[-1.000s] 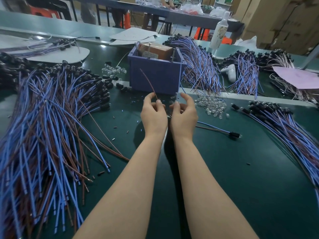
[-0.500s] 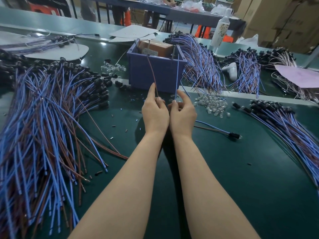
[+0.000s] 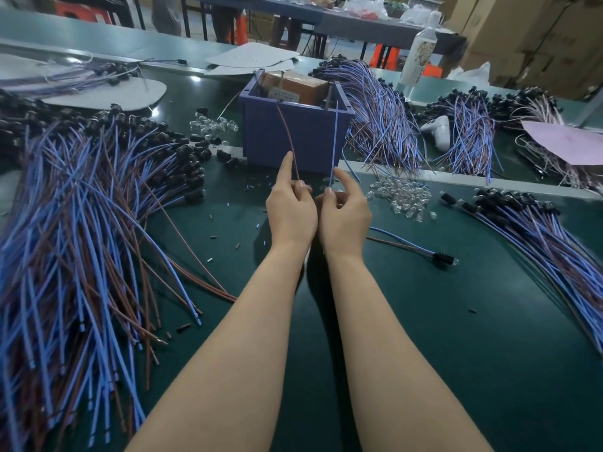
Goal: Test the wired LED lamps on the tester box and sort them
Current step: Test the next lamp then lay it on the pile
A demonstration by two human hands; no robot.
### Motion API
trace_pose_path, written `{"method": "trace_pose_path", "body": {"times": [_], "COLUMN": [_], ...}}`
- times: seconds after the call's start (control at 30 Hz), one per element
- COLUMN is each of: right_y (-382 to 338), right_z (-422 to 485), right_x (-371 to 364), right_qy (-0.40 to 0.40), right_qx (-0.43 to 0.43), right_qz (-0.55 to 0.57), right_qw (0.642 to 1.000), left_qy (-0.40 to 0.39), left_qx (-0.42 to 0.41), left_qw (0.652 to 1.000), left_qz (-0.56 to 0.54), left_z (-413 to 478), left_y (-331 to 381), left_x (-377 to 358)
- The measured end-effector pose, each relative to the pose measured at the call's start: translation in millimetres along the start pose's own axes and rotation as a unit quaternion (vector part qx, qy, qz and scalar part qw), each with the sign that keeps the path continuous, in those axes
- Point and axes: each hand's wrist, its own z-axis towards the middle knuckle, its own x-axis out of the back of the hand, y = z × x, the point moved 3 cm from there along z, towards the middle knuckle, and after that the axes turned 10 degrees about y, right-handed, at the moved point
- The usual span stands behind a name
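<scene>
A purple tester box (image 3: 295,138) stands at the table's middle back, with a brown block and upright metal pins inside. My left hand (image 3: 290,207) pinches a brown wire (image 3: 288,138) whose tip reaches up to the box's rim. My right hand (image 3: 344,212) pinches a blue wire (image 3: 334,141) that rises to the right pin. Both wires belong to one lamp; its head is hidden between my hands. Another wired lamp (image 3: 440,257) lies on the mat to the right.
A big heap of blue and brown wired lamps (image 3: 81,230) covers the left. More bundles lie behind the box (image 3: 381,125) and along the right edge (image 3: 538,236). Loose clear LED caps (image 3: 404,197) sit right of my hands. A white bottle (image 3: 421,50) stands at the back.
Both hands have lifted the two wire ends from in front of the box up to its rim, the blue end now at the right pin.
</scene>
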Motion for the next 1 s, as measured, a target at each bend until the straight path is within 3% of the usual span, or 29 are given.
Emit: {"method": "trace_pose_path", "body": {"times": [0.53,1.0], "right_y": [0.5,-1.6], "right_z": [-0.6,0.7], "right_x": [-0.3,-6.1], "right_qy": [-0.010,0.017], "right_qx": [-0.024,-0.020], "right_qz": [0.009,0.028], "right_qw": [1.000,0.999], "left_qy": [0.043,0.058], "left_qx": [-0.064,-0.046], "left_qw": [0.997,0.997], "left_qz": [0.027,0.027], "left_z": [-7.3,-0.2], "left_y": [5.9,5.8], "left_x": [-0.1,0.2]}}
